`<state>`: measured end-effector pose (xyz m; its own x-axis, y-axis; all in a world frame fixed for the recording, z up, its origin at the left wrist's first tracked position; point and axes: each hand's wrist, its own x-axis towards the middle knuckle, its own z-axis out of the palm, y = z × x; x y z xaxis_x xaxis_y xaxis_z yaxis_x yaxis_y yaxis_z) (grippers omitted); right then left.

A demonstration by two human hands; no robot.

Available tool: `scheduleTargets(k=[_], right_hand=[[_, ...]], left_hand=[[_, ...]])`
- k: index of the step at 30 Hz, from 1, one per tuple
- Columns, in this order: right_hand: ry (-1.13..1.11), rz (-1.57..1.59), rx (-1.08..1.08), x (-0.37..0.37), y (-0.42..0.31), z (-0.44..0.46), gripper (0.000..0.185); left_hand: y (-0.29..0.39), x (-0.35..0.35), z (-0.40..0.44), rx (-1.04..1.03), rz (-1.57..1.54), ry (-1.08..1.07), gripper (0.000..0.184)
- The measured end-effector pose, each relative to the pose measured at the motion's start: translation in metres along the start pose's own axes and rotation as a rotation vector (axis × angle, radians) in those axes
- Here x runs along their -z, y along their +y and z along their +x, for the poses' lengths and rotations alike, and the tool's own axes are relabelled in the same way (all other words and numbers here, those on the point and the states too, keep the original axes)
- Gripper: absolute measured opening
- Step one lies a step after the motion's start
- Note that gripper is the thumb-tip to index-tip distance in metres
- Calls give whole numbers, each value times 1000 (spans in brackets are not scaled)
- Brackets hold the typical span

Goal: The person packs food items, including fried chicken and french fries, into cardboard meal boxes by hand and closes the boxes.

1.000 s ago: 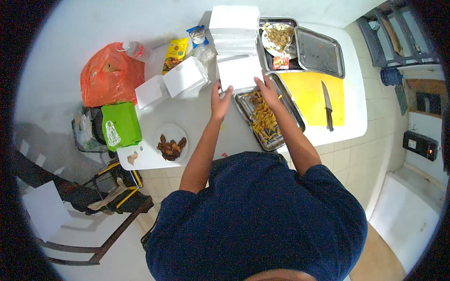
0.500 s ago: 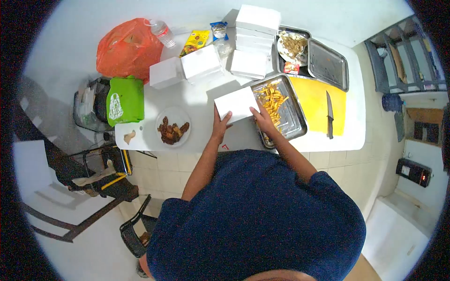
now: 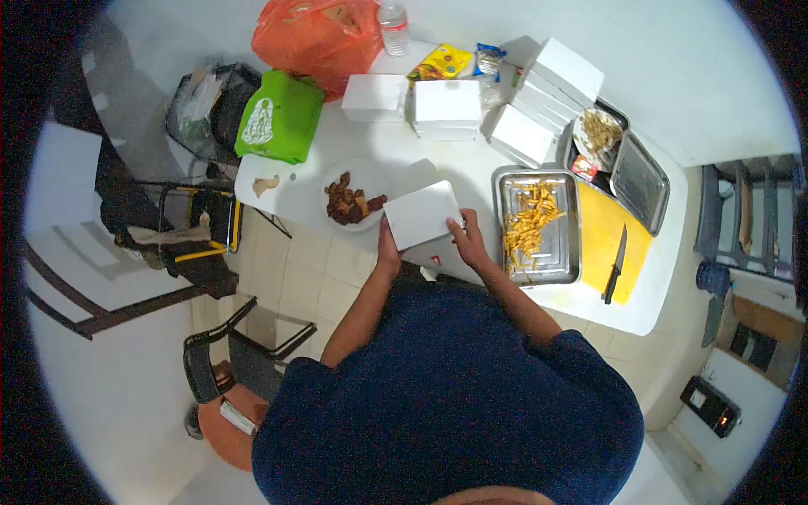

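A closed white box (image 3: pixel 422 215) is held level between my two hands, near the front edge of the table. My left hand (image 3: pixel 388 247) grips its left side and my right hand (image 3: pixel 466 237) holds its right corner, thumb on top. Just left of the box, a plate (image 3: pixel 380 175) carries dark browned pieces of food (image 3: pixel 345 202). To the right of my right hand, a metal tray (image 3: pixel 566 252) holds fries (image 3: pixel 530 220).
White boxes (image 3: pixel 448 105) stand along the back, with a taller stack (image 3: pixel 560 80) beside them. A knife (image 3: pixel 619 265) lies on a yellow board (image 3: pixel 596 236) at the right. A green bag (image 3: pixel 290 114), orange bag (image 3: pixel 324 42) and bottle (image 3: pixel 393 29) are at the back left.
Both hands have taken a white box from the stack area and brought it toward the front, beside the plate. The view has turned, shifting the table contents.
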<state>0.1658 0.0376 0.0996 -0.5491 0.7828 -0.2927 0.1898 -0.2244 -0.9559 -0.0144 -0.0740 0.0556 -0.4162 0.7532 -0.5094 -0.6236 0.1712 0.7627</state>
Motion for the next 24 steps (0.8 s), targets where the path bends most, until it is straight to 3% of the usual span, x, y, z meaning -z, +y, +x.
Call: scheduleTargets(k=[2, 5, 6, 9, 14, 16, 20, 23, 24], right_hand=[[-37, -25, -37, -10, 1, 6, 40], [-101, -27, -113, -27, -1, 23, 38], [-111, -31, -114, -31, -2, 30, 37], [-117, -23, -73, -46, -12, 49, 35], [-48, -48, -30, -75, -32, 85, 37], [-17, -100, -2, -86, -39, 103, 39], [25, -23, -37, -112, -78, 130, 44], [48, 12, -34, -127, -84, 155, 51], [67, 9, -39, -132, -85, 166, 54]], left_hand=[[13, 17, 8, -123, 233, 7, 70], [69, -15, -17, -25, 166, 277, 54], [24, 48, 21, -71, 283, 246, 63], [61, 42, 21, -150, 372, 216, 59], [107, 39, 35, -313, 645, 354, 55], [65, 100, 96, -329, 904, 447, 46], [109, 100, 103, -411, 821, 321, 53], [151, 85, 97, -294, 398, 204, 53], [156, 87, 99, -282, 419, 213, 53]])
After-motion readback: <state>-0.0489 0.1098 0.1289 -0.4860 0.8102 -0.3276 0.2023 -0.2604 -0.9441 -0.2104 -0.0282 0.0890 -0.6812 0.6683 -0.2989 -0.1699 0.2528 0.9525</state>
